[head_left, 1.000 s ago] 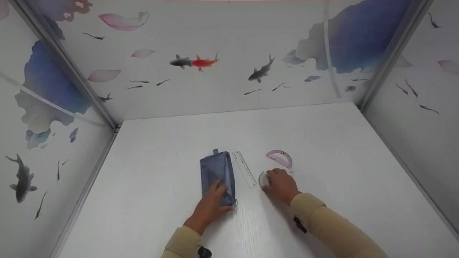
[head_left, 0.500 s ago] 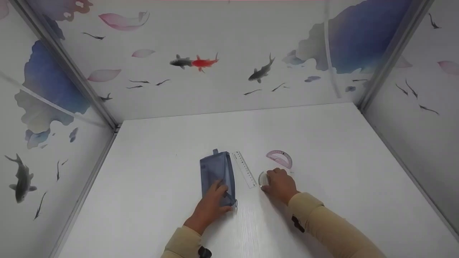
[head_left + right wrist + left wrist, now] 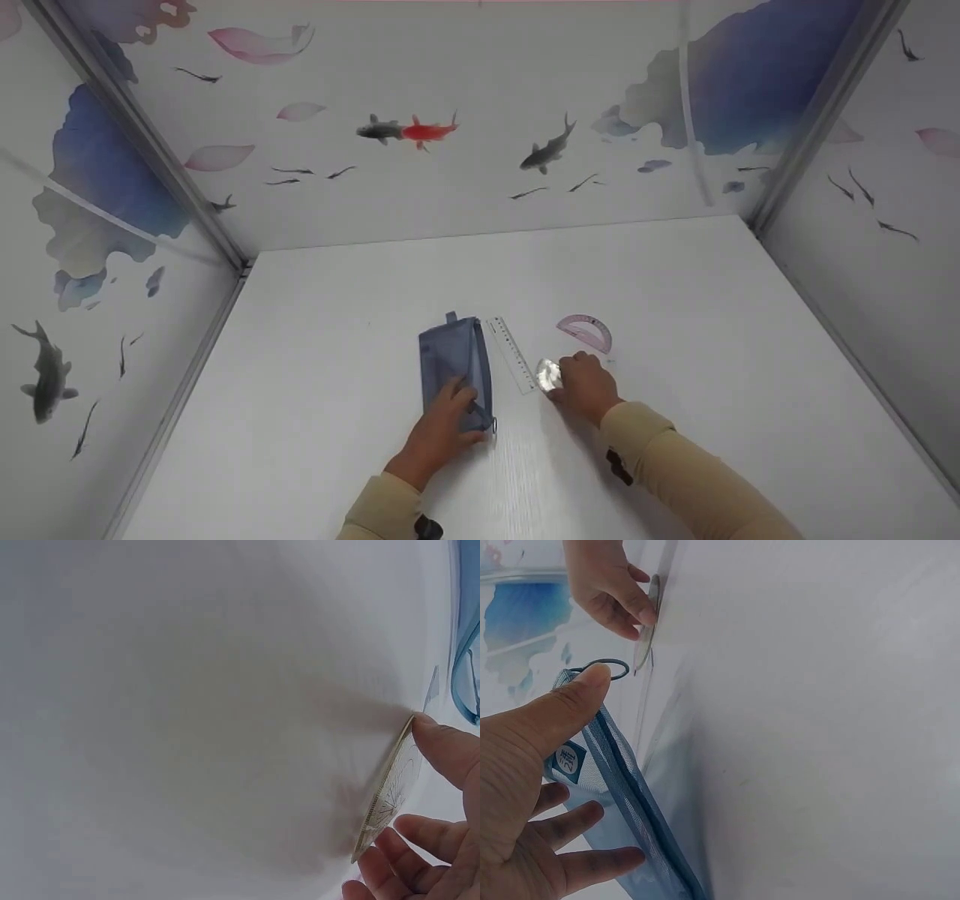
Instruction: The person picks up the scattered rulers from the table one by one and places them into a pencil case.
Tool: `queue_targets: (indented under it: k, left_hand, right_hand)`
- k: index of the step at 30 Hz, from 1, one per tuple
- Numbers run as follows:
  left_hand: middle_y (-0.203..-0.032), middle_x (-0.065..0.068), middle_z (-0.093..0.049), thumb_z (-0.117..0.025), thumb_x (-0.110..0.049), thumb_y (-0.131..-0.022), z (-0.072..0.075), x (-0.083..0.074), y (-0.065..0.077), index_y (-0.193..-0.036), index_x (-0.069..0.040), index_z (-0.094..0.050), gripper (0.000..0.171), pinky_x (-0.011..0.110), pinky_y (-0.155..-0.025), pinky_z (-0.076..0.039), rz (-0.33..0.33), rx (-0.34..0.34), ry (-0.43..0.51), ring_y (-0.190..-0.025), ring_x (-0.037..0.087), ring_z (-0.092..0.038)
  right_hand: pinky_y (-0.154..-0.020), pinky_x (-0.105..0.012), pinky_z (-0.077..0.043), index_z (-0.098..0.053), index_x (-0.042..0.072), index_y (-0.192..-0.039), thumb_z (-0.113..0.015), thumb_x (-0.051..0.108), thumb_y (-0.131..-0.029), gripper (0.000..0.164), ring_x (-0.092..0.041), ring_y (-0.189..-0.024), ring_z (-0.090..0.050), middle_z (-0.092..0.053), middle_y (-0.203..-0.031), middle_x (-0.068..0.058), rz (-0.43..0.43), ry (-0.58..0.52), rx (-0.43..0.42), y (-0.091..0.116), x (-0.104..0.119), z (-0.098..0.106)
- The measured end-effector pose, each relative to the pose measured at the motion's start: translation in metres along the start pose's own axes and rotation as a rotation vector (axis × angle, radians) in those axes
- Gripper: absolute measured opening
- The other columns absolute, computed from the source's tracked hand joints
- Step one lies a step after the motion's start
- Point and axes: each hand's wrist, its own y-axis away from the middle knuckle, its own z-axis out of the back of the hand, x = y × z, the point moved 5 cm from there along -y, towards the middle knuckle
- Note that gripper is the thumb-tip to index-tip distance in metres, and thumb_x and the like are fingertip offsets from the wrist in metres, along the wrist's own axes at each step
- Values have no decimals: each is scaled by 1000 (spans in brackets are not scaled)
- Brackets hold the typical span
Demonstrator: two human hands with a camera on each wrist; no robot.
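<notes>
A blue mesh pencil case lies on the white table, zipped side to the right and gaping. My left hand rests on its near end. In the left wrist view the thumb touches the corner by the zip ring, while the other fingers spread loosely over the mesh. My right hand pinches a clear protractor by its straight edge, thumb at one end and fingertips at the other. It is tilted up from the table, and its face shines in the head view.
Between the case and the right hand lies a clear ruler, set at a slant. A pink protractor sits just beyond the right hand. White walls with painted fish enclose the table at the back and both sides.
The clear protractor has tilted in my right hand and now catches the light, its edge nearer the ruler. The right hand has shifted slightly left; the left hand and case stay put.
</notes>
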Motion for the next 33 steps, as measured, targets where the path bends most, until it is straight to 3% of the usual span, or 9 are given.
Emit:
queue_targets:
  k: [9, 20, 27, 33]
  left_hand:
    - [-147, 24, -36, -83, -20, -75, 2, -1, 0, -119, -13, -53, 53, 49, -91, -51, -2, 4, -1, -124, 41, -50]
    - [-147, 24, -37, -83, -26, -74, 1, 0, -2, -116, -16, -53, 52, 52, -97, -47, 34, 6, -2, -128, 43, -46]
    - [-147, 24, -37, -83, -25, -73, 1, 0, -2, -117, -15, -54, 53, 52, -96, -47, 28, 4, 1, -127, 43, -47]
    - [-146, 24, -38, -83, -24, -73, 0, 0, -1, -119, -14, -54, 55, 51, -96, -48, 22, 4, -5, -126, 42, -48]
  right_hand:
    - [-63, -39, -45, -59, 6, -81, -80, 26, -78, 29, -21, -75, -47, -52, -82, -6, -40, -32, 22, 0, 0, 0]
    - [-66, -40, -47, -64, 0, -87, -80, 22, -77, 29, -21, -72, -48, -53, -77, -7, -51, -74, 35, -1, -1, 4]
    - [-78, -45, -50, -64, -7, -108, -81, 17, -73, 46, -27, -83, -56, -59, -92, -14, -66, -166, 26, -1, -9, 3]
    - [-84, -46, -49, -61, -8, -112, -82, 15, -72, 50, -28, -86, -58, -60, -96, -16, -104, -242, 37, -1, -12, 2]
